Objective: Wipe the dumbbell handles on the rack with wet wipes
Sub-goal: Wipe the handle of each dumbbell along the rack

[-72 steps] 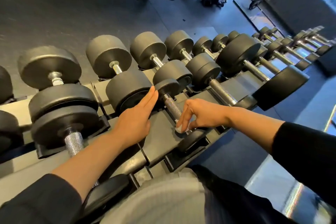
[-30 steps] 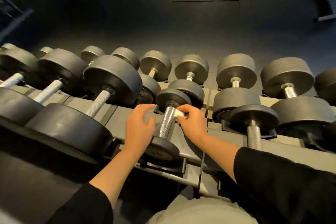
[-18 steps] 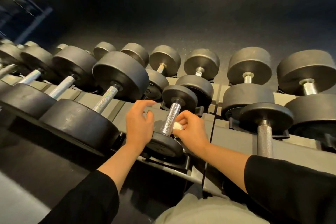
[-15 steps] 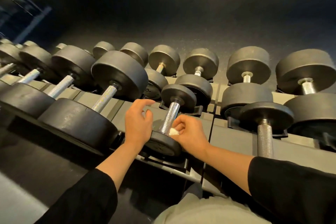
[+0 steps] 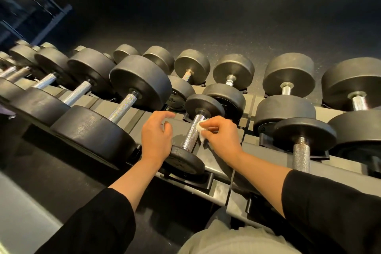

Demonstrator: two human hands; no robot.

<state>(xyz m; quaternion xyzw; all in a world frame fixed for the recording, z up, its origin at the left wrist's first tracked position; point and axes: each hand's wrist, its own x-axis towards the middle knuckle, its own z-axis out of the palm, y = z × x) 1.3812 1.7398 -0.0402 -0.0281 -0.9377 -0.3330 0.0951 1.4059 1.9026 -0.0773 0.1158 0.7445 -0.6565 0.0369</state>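
A small black dumbbell with a knurled silver handle [image 5: 192,132] lies on the lower tier of the grey rack [image 5: 268,156], in the middle of the view. My right hand [image 5: 221,137] pinches a crumpled white wet wipe [image 5: 201,133] against the right side of that handle, near its upper half. My left hand [image 5: 156,136] hovers just left of the handle with fingers spread and curled, holding nothing; its wrist is over the dumbbell's near head [image 5: 185,162].
Larger black dumbbells [image 5: 121,107] fill the rack to the left, and more dumbbells [image 5: 302,150] lie to the right. A second row stands on the upper tier [image 5: 231,72]. Dark rubber floor lies beyond. My light trousers show at the bottom.
My right hand has slid the wipe from the low end of the handle back up toward its far end. The left hand has stayed beside the handle. The view has shifted slightly.
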